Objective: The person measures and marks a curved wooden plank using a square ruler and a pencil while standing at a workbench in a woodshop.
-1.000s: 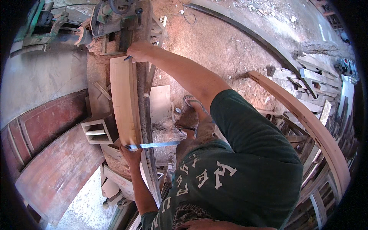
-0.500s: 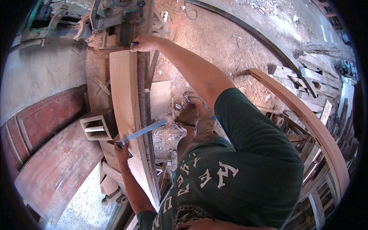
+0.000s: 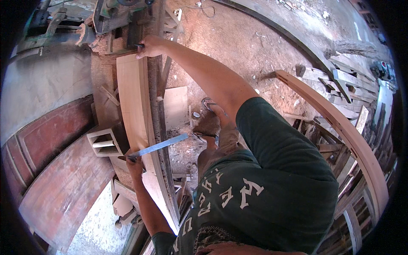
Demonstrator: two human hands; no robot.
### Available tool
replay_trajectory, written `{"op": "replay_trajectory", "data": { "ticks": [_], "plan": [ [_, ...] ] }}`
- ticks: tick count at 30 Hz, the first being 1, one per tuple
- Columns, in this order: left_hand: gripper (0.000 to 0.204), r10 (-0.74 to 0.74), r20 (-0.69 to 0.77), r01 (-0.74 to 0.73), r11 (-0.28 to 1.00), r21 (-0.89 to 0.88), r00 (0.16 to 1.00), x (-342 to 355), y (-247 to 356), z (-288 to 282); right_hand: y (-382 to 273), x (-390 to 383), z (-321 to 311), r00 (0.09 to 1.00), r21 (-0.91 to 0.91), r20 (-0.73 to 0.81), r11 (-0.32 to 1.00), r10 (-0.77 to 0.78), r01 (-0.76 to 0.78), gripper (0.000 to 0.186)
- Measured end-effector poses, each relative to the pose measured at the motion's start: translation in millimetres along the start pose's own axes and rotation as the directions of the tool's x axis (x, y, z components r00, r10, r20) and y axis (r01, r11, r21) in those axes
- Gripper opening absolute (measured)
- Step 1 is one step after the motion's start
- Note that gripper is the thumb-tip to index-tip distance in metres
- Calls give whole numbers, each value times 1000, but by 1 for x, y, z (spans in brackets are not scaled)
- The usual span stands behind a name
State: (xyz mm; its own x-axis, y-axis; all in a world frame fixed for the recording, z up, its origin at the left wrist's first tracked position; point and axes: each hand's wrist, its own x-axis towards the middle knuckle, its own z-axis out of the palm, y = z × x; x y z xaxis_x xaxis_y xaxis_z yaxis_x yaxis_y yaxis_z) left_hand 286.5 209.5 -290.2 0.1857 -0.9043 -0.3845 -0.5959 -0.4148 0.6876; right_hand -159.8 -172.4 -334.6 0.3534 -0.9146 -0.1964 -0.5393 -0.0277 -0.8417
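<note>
Bent over a long pale wooden board (image 3: 131, 100), laid lengthwise along a dusty brown bench (image 3: 104, 70) in a workshop. Holding a steel-bladed square (image 3: 163, 144) in the left hand (image 3: 135, 168), fingers closed around its dark end at the board's left edge, with the blade slanted across the wood and out past the right edge. Pinching a dark pen-like stick (image 3: 139, 45) in the nearly closed fingers of the right hand (image 3: 151, 46), at the board's far end, near a woodworking machine (image 3: 112, 19). Too small to judge: any contact between stick and wood. Dressed in a dark green T-shirt (image 3: 272, 182) with pale lettering. Flanked on the left by an open-ended wooden box (image 3: 119, 136) near the left hand, red-brown panels (image 3: 57, 127) and a broad, worn sheet (image 3: 68, 195). Bordered on the right by a sawdust-strewn floor (image 3: 238, 42), a curved, slotted wooden beam (image 3: 337, 118) and piled lumber (image 3: 355, 88).
</note>
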Motion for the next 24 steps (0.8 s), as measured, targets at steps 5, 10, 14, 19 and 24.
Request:
{"op": "replay_trajectory", "data": {
  "ticks": [5, 10, 14, 19, 24],
  "plan": [
    [36, -63, 32, 61, 996, 63, 997, -3, 18, 0, -4, -8, -5, 999, 74, 1, 996, 47, -47, 45],
    [24, 60, -66, -57, 997, 55, 996, -4, 29, 10, -3, -8, -7, 998, 84, 49, 995, 40, -44, 53],
    [24, 13, -42, -9, 996, 90, 999, -4, 26, 6, -5, -13, -8, 999, 108, 19, 993, 43, -45, 51],
    [23, -69, -24, 69, 997, 16, 997, -11, 3, 3, -16, -26, -13, 995, 161, 32, 982, 89, -93, 45],
    [22, -71, -58, 78, 990, 121, 996, -6, 16, 8, 2, -21, -10, 998, 70, -41, 996, 50, -47, 49]
  ]
}}
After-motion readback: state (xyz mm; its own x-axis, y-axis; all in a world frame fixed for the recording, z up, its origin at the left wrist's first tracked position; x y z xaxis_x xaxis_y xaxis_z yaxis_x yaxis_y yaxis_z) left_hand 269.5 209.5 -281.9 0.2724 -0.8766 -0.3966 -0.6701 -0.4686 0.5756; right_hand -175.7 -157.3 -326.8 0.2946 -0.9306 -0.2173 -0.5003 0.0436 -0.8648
